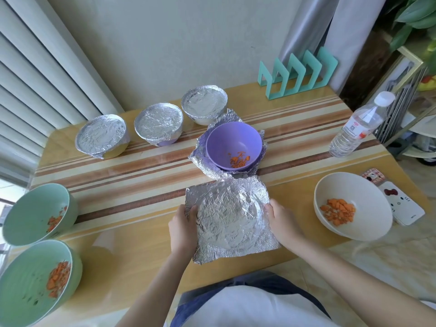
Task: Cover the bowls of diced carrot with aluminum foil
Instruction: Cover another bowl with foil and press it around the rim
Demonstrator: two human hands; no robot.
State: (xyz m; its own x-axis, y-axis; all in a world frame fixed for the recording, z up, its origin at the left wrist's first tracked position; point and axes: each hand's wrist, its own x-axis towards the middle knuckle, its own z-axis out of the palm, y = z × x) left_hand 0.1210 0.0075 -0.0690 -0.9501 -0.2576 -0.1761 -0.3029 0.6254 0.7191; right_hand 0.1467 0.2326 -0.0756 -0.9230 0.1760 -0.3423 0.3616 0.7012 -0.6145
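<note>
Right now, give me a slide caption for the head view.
Left hand and right hand grip foil; three covered bowls behind, four carrot bowls open.

Eight bowls are on the tabletop (132, 274): three wrapped, the left wrapped bowl (101, 135), middle wrapped bowl (158, 125) and right wrapped bowl (204, 103); one foil-draped bowl (230, 220) between two hands, left hand (182, 226) and right hand (282, 219); four open with diced carrot, the far green bowl (28, 215), near green bowl (26, 286), purple bowl (226, 140) and white bowl (354, 192). There are also one more foil sheet (200, 159), one water bottle (354, 128), one teal rack (299, 76) with four dividers, and two printed cases, small case (374, 177) and large case (401, 206)
</note>
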